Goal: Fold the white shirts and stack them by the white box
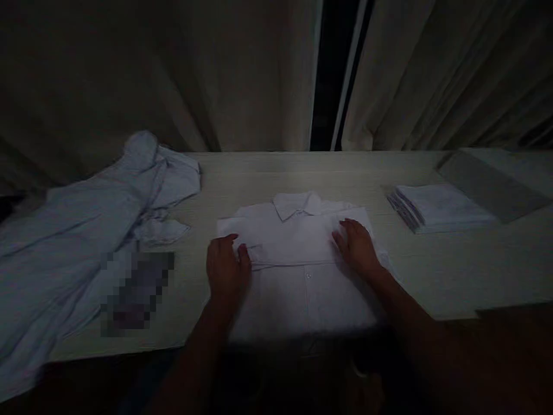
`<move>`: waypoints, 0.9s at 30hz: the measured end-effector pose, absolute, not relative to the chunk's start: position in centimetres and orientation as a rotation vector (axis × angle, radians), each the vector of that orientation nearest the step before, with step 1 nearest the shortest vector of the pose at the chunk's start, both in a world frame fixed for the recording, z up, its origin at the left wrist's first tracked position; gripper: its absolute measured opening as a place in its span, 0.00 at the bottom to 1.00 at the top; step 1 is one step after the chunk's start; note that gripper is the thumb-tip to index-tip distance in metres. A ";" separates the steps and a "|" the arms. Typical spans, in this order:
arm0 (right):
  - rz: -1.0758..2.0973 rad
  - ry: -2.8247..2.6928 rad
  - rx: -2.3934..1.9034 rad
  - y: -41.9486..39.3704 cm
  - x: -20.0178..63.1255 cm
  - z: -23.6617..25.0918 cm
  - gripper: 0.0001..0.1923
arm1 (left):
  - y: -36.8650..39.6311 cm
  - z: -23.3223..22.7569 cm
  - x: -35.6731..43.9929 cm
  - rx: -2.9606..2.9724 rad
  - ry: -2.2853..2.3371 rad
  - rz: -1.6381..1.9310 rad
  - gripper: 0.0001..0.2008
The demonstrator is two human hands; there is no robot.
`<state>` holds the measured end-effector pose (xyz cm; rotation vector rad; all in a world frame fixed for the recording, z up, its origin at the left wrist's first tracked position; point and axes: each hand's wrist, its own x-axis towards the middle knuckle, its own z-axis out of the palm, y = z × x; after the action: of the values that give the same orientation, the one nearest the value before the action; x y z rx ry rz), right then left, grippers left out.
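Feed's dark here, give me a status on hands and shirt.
Left hand and right hand flat on white shirt. Half-folded, collar up. Loose garments left, folded stack right.

A plain white collared shirt [298,253] lies on a pale, light-wood-grain table [453,265]. A heap of pale blue-grey shirts [86,230] sits to one side, a stack of white folded cloth [436,207] to the other. Beige curtains [216,69] hang behind, dimly lit.

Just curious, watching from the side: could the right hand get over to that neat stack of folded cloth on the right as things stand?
Probably yes. The right hand rests flat on the white shirt, and only bare table shows between it and the folded stack. Nothing blocks that stretch, though the dim picture gives no sure distance.
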<state>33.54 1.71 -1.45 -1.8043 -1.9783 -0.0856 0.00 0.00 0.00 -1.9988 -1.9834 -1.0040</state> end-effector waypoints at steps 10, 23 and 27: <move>0.020 -2.204 -1.933 3.4 32.9 -3.9 0.37 | 0.9 -3.4 1.1 -2.441 -1.907 -0.261 0.32; -0.056 -2.090 -2.058 4.1 35.3 -3.3 0.39 | 4.4 -2.2 -1.3 -2.242 -2.012 -0.409 0.37; 0.013 -2.064 -2.186 4.6 36.7 -4.7 0.43 | 7.1 -3.8 -4.1 -2.258 -2.108 -0.244 0.39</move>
<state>36.68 4.57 -4.69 -2.1865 -2.0635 0.0125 -4.07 7.06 -3.83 -2.2579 -2.1077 -0.2441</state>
